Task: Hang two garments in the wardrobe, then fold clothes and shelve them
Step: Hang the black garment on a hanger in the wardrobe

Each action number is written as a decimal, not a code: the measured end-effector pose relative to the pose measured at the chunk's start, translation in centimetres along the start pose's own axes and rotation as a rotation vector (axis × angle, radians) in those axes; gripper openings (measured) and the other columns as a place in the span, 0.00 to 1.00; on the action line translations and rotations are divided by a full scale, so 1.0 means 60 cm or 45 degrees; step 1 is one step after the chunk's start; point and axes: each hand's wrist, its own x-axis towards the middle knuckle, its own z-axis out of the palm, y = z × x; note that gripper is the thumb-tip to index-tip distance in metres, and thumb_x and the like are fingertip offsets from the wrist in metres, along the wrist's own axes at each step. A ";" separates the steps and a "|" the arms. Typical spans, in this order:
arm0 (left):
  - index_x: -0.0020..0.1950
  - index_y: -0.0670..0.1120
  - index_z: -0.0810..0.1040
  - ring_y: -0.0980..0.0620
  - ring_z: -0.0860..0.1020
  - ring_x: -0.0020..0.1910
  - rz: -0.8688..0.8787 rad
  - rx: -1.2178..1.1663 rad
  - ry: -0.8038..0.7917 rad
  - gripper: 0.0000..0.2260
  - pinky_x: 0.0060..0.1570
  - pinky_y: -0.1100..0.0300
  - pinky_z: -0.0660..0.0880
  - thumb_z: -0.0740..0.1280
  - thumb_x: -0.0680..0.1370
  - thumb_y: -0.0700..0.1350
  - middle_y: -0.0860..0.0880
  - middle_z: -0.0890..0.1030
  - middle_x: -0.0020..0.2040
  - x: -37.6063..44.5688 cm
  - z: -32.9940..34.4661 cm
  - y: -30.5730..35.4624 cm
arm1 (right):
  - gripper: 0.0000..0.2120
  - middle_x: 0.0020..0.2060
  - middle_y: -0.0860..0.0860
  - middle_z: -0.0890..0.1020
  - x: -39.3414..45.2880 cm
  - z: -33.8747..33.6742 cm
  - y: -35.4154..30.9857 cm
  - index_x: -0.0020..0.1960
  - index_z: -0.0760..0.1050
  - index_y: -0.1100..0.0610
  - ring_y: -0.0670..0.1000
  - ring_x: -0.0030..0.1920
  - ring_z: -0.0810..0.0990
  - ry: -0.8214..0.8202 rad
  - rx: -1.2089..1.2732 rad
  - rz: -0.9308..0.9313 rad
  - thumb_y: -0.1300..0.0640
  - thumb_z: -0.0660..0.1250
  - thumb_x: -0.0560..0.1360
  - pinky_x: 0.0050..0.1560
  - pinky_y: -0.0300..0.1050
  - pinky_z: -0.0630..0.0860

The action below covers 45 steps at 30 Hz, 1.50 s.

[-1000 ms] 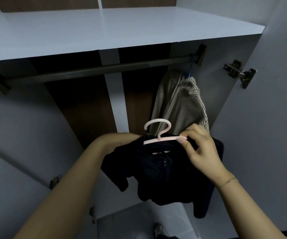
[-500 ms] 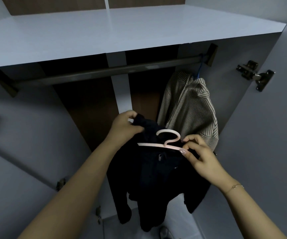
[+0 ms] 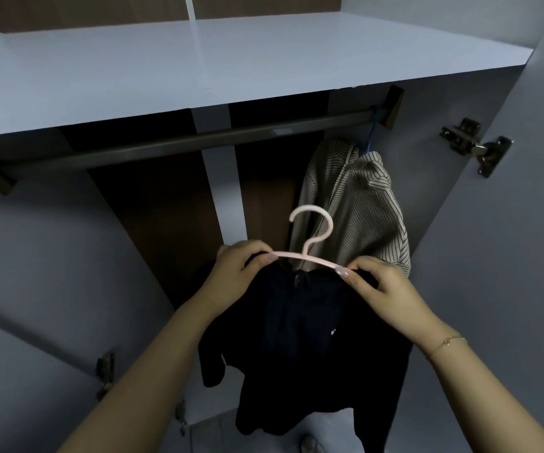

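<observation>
The open wardrobe point(image 3: 247, 70) has a dark rail point(image 3: 198, 142) under its shelf – a striped garment point(image 3: 359, 207) hangs at its right end. Below the rail, a black garment point(image 3: 303, 338) droops from a pink hanger point(image 3: 310, 243), the left hand point(image 3: 238, 269) and right hand point(image 3: 385, 292) pinching either end.

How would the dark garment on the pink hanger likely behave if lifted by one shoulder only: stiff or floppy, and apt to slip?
Probably floppy: the dark garment droops in soft folds, one sleeve dangling. It may slip, since the pink hanger looks thin and smooth, and the left hand and right hand each pinch fabric against its ends.
</observation>
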 end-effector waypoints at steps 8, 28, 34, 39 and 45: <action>0.49 0.55 0.79 0.55 0.74 0.56 -0.028 0.064 0.161 0.05 0.66 0.54 0.59 0.63 0.81 0.48 0.57 0.79 0.50 0.094 0.008 0.020 | 0.10 0.30 0.48 0.79 0.008 -0.008 0.023 0.42 0.76 0.48 0.48 0.31 0.75 0.290 -0.005 0.048 0.44 0.63 0.77 0.33 0.42 0.72; 0.66 0.52 0.74 0.79 0.65 0.58 -0.265 -0.113 0.233 0.15 0.57 0.80 0.60 0.63 0.81 0.40 0.67 0.69 0.60 0.112 0.078 0.001 | 0.16 0.49 0.62 0.82 0.332 -0.025 0.125 0.54 0.75 0.63 0.64 0.51 0.79 0.511 -0.201 0.508 0.49 0.60 0.81 0.46 0.51 0.72; 0.66 0.50 0.75 0.64 0.69 0.63 -0.317 -0.079 0.253 0.15 0.61 0.73 0.64 0.64 0.81 0.40 0.63 0.69 0.62 0.122 0.091 0.006 | 0.18 0.61 0.59 0.74 0.271 -0.032 0.158 0.69 0.69 0.62 0.60 0.62 0.72 0.384 -0.684 0.224 0.58 0.59 0.81 0.49 0.54 0.75; 0.68 0.52 0.74 0.52 0.69 0.68 -0.305 -0.082 0.226 0.16 0.69 0.48 0.66 0.64 0.81 0.41 0.54 0.69 0.69 0.125 0.112 0.032 | 0.28 0.73 0.58 0.65 0.205 -0.044 0.159 0.76 0.61 0.61 0.59 0.72 0.65 0.233 -0.624 0.034 0.63 0.63 0.77 0.71 0.50 0.66; 0.76 0.57 0.60 0.51 0.56 0.76 -0.186 0.225 0.165 0.24 0.75 0.44 0.54 0.61 0.81 0.52 0.54 0.59 0.78 0.072 0.129 0.065 | 0.29 0.77 0.49 0.59 0.058 -0.050 0.108 0.78 0.57 0.52 0.50 0.75 0.61 0.030 -0.616 -0.070 0.48 0.61 0.80 0.75 0.44 0.57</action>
